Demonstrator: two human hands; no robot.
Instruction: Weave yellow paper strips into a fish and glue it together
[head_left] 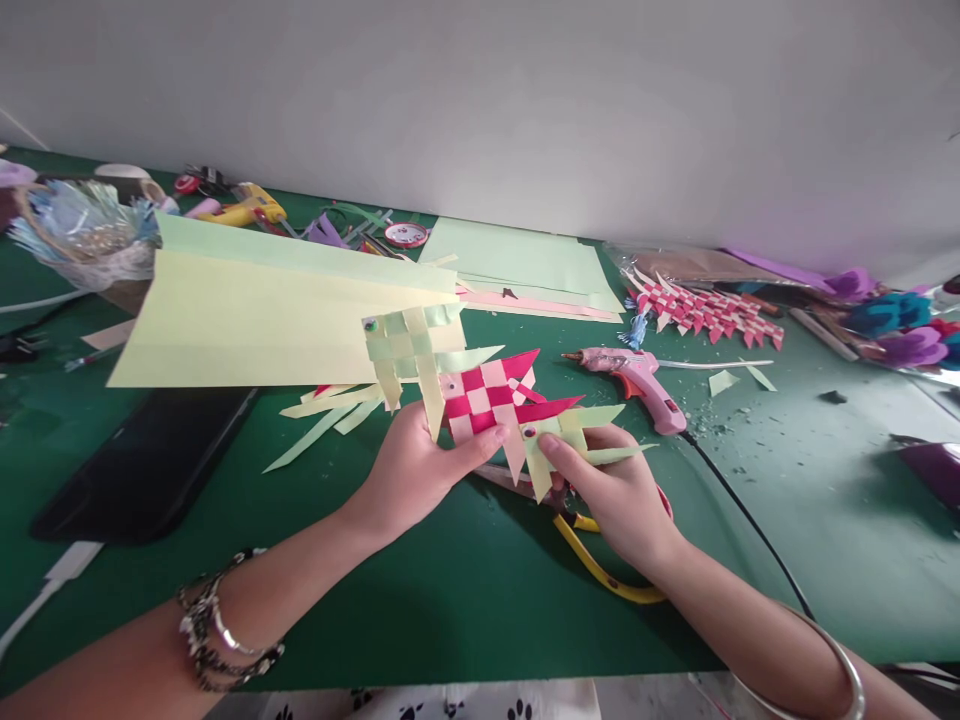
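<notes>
Three woven paper fish form an overlapping row in front of me. My left hand has its thumb pressed on the pink-and-red paper fish, its fingers hidden behind. To its left, the larger pale-green and yellow paper fish overlaps it; whether the two are joined I cannot tell. My right hand pinches the small pale-green paper fish between thumb and fingers, its head against the pink fish's tail. Below them lie scissors with yellow handles, partly hidden by my right hand.
A pink glue gun lies to the right, its cord running toward me. Pale-green paper sheets, paper strips and a black phone are on the left. More woven pink fish lie at back right; a yellow glue gun at back left.
</notes>
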